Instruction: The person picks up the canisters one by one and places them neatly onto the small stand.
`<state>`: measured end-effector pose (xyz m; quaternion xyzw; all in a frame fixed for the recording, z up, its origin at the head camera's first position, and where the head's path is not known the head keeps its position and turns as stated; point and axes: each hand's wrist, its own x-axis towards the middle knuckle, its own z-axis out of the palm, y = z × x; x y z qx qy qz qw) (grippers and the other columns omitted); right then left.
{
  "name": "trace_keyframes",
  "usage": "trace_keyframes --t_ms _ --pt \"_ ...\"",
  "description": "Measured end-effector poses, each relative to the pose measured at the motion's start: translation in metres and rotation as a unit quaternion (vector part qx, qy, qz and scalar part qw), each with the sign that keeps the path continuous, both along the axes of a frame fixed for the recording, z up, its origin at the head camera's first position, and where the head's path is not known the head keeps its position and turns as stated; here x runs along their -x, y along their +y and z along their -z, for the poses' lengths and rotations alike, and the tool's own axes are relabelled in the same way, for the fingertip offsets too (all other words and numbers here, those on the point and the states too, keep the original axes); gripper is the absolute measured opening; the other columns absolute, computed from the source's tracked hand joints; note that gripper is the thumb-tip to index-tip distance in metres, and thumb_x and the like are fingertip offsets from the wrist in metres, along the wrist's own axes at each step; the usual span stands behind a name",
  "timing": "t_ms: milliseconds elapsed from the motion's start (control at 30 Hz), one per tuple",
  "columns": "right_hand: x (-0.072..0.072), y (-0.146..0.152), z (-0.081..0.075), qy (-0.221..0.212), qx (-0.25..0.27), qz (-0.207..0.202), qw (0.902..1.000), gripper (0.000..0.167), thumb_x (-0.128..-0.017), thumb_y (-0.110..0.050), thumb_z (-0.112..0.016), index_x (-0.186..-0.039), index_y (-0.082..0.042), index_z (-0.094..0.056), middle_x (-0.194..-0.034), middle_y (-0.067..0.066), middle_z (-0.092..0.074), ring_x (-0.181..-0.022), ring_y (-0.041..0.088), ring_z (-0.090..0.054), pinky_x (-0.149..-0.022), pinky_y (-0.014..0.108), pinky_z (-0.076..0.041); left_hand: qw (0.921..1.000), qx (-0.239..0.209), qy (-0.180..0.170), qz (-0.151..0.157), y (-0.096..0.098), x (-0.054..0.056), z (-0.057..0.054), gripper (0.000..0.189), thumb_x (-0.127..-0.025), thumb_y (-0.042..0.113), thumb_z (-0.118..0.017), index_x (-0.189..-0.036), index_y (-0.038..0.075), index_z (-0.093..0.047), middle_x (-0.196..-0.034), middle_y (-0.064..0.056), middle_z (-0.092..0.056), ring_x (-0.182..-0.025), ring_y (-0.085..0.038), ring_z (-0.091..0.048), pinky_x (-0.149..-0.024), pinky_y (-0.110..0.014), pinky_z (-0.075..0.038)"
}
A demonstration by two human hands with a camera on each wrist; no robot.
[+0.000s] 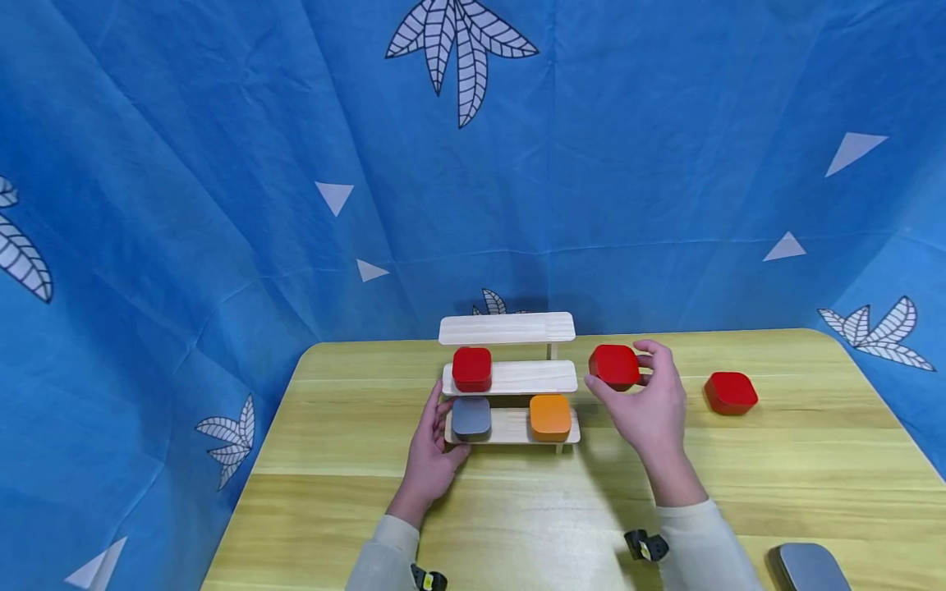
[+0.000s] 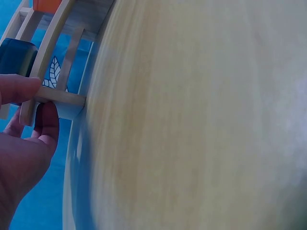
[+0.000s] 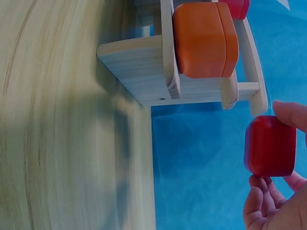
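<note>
A three-step wooden rack stands toward the far side of the table. My left hand grips the left end of its lowest step, thumb over the edge and fingers below. On that step sit a grey rounded-square box at left and an orange one at right. A red box rests at the left of the middle step. My right hand pinches another red box between thumb and fingers, in the air just right of the middle step; the right wrist view shows this red box too.
To the right of my right hand, a third red box lies on the wooden table. Another grey box is at the near right, cut off by the frame. A blue patterned cloth hangs behind the table.
</note>
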<state>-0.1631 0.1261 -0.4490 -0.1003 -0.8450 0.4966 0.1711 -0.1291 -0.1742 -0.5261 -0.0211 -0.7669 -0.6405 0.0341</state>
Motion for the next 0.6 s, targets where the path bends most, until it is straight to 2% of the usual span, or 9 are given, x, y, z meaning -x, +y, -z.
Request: trace_keyframes --t_ms 233,600 --pt "-0.0006 -0.0037 -0.0032 -0.010 0.002 -0.003 0.9999 0.082 -0.073 -0.029 -0.090 -0.139 -0.012 -0.046 -0.131 0.015 -0.057 -0.101 0.034 -0.058 -0.075 0.046 -0.052 0.9999 0.002 -0.013 -0.004 0.0002 -0.0003 -0.0018 0.112 -0.078 -0.025 -0.064 -0.159 0.038 -0.020 -0.145 0.000 -0.046 -0.126 -0.024 -0.047 -0.098 -0.032 -0.046" --pt "-0.0012 -0.0097 -0.0040 -0.012 0.006 -0.015 0.9998 0.082 -0.072 -0.031 -0.090 -0.140 -0.012 -0.046 -0.131 0.014 -0.057 -0.101 0.034 -0.059 -0.074 0.045 -0.053 1.0000 0.002 -0.001 -0.003 0.0002 -0.0012 -0.0018 0.112 -0.077 -0.025 -0.065 -0.160 0.033 -0.020 -0.146 -0.005 -0.046 -0.127 -0.027 -0.047 -0.096 -0.031 -0.047"
